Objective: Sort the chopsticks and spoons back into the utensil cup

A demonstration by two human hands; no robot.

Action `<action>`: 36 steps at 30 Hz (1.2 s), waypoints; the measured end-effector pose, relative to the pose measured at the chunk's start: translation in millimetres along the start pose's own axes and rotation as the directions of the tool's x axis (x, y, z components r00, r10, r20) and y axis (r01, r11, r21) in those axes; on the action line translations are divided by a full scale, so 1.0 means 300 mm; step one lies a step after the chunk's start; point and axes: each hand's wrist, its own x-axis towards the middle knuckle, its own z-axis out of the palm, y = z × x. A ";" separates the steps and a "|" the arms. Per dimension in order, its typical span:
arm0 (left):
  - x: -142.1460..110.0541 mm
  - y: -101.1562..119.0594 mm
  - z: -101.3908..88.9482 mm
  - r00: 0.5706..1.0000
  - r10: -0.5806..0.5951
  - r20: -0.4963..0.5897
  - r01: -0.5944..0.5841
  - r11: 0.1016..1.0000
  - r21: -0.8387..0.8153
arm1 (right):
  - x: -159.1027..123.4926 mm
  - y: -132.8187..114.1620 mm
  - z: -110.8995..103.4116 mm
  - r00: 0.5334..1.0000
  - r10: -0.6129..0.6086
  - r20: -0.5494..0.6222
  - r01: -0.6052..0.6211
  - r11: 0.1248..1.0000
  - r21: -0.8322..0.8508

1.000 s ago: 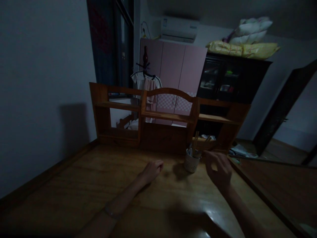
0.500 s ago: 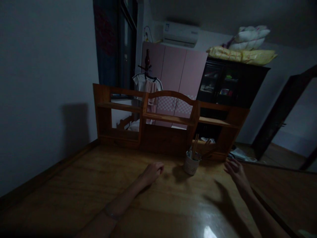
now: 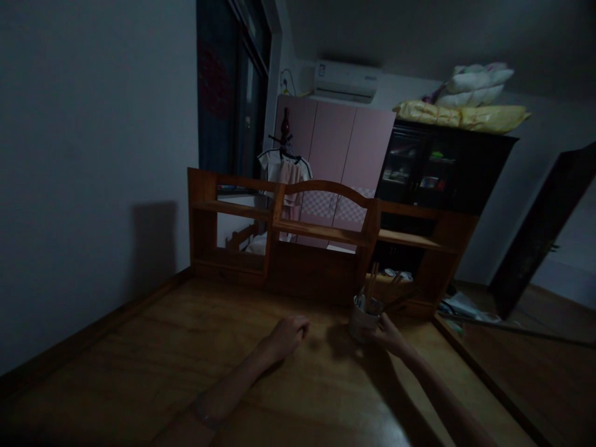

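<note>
A small pale cup [image 3: 361, 324] holding chopsticks and other sticks stands on the wooden desk [image 3: 186, 347], just in front of the shelf unit. My right hand [image 3: 387, 336] reaches it from the right, fingers curled against its side. My left hand [image 3: 286, 335] rests on the desk to the left of the cup, fingers curled into a loose fist with nothing visible in them. A thin band sits on my left wrist.
A low wooden shelf unit [image 3: 321, 242] spans the back of the desk. A white wall runs along the left. Behind stand pink wardrobes [image 3: 344, 155], a dark cabinet [image 3: 442, 167] topped with bedding, and an open door at right. The room is dim.
My right hand swung out to the right edge of the desk, then came back left and closed on the cup's side. My left hand stayed put. The view shifted slightly.
</note>
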 end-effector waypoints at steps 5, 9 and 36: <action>0.006 -0.001 0.005 0.998 0.012 -0.054 -0.012 1.000 0.010 | 0.004 -0.012 0.094 0.994 -0.007 -0.111 0.011 0.999 0.041; 0.006 0.026 0.006 0.992 0.002 -0.125 -0.004 1.000 -0.020 | -0.016 -0.027 0.118 0.981 -0.032 -0.193 0.043 0.998 0.054; -0.007 0.070 0.051 0.969 -0.152 0.196 0.245 0.460 -0.853 | -0.182 -0.272 0.271 0.988 -0.144 0.047 0.146 0.988 -0.040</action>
